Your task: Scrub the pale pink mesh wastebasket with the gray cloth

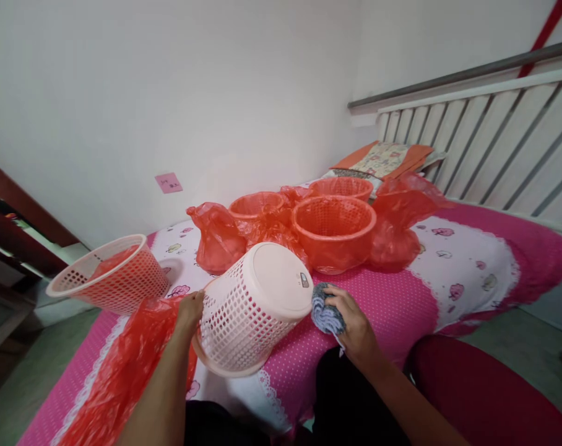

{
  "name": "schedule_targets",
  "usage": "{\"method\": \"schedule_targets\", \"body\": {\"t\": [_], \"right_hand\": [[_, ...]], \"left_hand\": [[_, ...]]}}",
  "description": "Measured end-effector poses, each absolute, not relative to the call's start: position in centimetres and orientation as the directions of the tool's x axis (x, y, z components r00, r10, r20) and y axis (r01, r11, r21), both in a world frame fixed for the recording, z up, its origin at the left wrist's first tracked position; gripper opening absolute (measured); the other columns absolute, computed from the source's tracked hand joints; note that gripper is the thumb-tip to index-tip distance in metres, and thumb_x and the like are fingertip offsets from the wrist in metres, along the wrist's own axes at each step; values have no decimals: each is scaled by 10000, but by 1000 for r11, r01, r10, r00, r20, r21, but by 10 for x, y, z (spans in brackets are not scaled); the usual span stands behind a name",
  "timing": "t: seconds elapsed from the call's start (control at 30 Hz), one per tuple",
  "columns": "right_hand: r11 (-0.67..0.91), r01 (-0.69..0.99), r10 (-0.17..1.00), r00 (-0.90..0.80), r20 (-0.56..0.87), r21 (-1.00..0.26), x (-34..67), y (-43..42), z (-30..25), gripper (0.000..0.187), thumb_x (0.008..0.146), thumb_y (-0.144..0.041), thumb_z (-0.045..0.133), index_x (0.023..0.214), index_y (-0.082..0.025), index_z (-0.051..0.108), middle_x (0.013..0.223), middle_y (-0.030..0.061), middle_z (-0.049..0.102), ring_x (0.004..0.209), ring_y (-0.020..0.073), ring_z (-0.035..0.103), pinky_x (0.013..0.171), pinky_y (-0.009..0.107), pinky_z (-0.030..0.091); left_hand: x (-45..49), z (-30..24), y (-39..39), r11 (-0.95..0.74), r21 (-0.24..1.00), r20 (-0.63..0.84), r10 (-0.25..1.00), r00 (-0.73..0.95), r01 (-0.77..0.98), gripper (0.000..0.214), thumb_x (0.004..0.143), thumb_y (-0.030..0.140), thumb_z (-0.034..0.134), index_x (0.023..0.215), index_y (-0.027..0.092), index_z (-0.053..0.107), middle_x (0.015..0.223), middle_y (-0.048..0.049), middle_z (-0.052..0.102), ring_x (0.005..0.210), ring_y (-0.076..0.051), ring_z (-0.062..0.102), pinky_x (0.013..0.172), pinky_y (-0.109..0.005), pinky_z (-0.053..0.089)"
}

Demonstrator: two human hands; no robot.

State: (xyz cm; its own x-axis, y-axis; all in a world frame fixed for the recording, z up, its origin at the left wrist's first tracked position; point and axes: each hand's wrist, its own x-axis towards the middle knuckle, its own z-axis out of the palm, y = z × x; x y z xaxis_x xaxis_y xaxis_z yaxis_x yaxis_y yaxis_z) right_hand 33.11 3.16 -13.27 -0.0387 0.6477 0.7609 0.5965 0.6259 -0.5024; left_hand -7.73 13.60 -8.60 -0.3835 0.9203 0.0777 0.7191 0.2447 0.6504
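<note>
A pale pink perforated plastic basket [250,303] lies tipped on its side on the bed, its solid bottom facing up and away from me. My left hand [190,310] grips its side near the rim. My right hand [348,319] is closed on a crumpled grey-blue cloth [326,310], which sits right beside the basket's bottom edge. A loose red plastic bag [127,365] lies under my left forearm.
Another pale basket [111,272] with a red bag inside lies tilted at the left. Three baskets lined with red bags [333,229] and tied red bags stand behind. The pink spotted bedsheet [402,303] covers the bed; a slatted rail [485,136] runs at the right.
</note>
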Motion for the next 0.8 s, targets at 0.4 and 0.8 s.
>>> {"method": "schedule_targets", "body": {"t": [0.4,0.8], "right_hand": [[221,269,836,442,325,-937,359,62,-140,310,771,-391,643,995,-184,698,928,111,792,826,291,740,802,451,590],[468,175,842,208,497,-866,317,82,-61,303,782,-280,651,1057,-180,731,1020,86,790,875,237,726,796,350,565]], "left_hand": [[-74,-85,141,209,629,112,929,-354,748,382,928,363,417,595,226,542,687,-65,648,734,-245,591,692,-327,406],[-71,-84,139,159,634,146,936,-319,756,388,927,395,427,614,217,572,643,-39,648,704,-230,591,636,-305,411]]}}
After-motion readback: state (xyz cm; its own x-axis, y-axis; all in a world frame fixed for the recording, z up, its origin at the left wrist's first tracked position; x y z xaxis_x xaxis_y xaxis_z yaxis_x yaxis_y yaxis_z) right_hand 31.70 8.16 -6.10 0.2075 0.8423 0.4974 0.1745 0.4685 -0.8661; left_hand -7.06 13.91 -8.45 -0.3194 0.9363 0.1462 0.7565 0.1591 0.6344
